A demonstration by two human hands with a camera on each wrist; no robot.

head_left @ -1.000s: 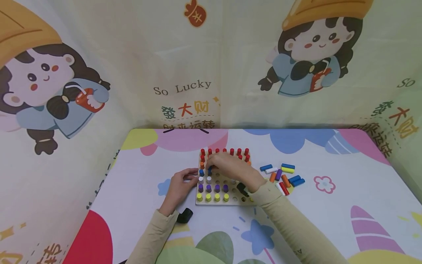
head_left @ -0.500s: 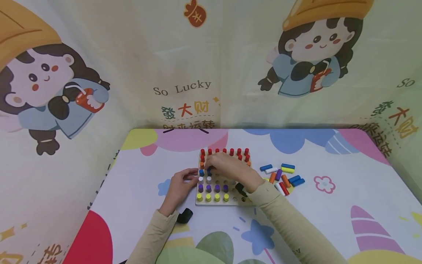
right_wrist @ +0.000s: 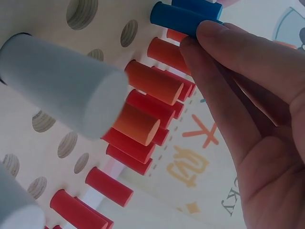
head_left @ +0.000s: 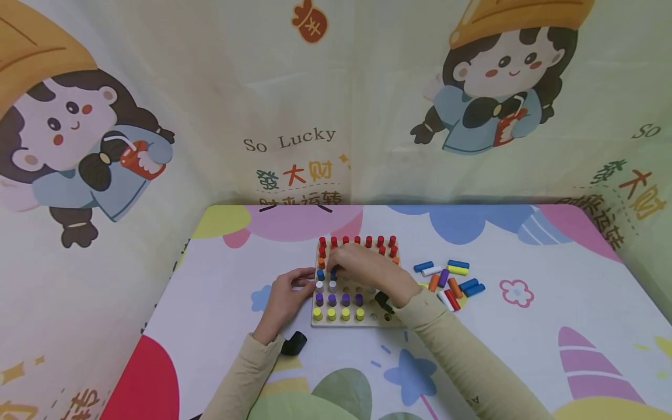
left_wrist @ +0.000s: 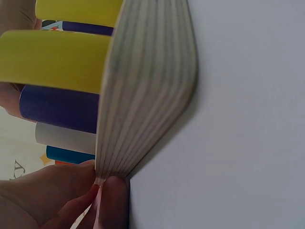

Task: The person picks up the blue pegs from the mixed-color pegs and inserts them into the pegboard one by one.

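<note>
A wooden pegboard carries rows of upright pegs: red and orange at the back, then blue, white, purple and yellow towards the front. With thumb and fingertips, my right hand pinches the top of a blue peg, whose lower end meets the board beside another blue peg. The back of this hand hides part of the orange and red rows in the head view. My left hand grips the board's left edge; in the left wrist view the fingertips lie against its layered side.
Loose pegs in several colours lie right of the board, among them a purple peg and a yellow peg. Bare holes show in the board's middle rows. A printed cloth covers the table, with a patterned curtain behind.
My right hand has shifted very slightly left and down with the blue peg. The left hand stays at the board's edge, and the loose pegs lie as before.
</note>
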